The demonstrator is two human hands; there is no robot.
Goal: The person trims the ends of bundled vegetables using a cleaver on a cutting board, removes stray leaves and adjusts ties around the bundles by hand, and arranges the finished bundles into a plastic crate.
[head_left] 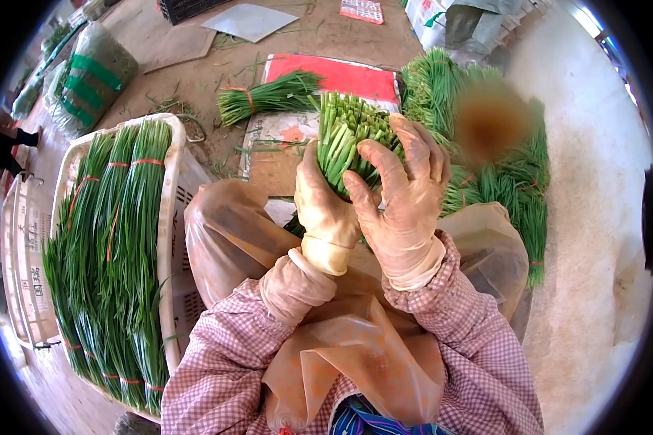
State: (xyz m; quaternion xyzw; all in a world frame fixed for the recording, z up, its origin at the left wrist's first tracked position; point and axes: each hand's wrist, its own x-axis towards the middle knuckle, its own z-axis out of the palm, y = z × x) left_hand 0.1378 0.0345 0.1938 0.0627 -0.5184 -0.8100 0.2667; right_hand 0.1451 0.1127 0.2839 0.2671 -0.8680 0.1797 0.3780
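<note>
Both hands wear thin, soiled gloves and are raised around an upright bunch of green chives (pixel 348 138), its cut pale-green ends facing up. My left hand (pixel 326 206) is wrapped around the left and near side of the bunch. Against its right side, my right hand (pixel 406 188) curves with bent fingers and thumb. The lower part of the bunch is hidden behind the hands. Just beyond them, a tied bunch of chives (pixel 268 96) lies across a red and white sheet (pixel 334 76) on the floor.
A white plastic crate (pixel 168 217) at left holds several long, tied chive bunches (pixel 116 246). More bunches (pixel 511 192) are piled at right. Wrapped bundles (pixel 98 76) with green tape stand at far left, near a person's foot (pixel 27 138). A brown blur covers part of the right pile.
</note>
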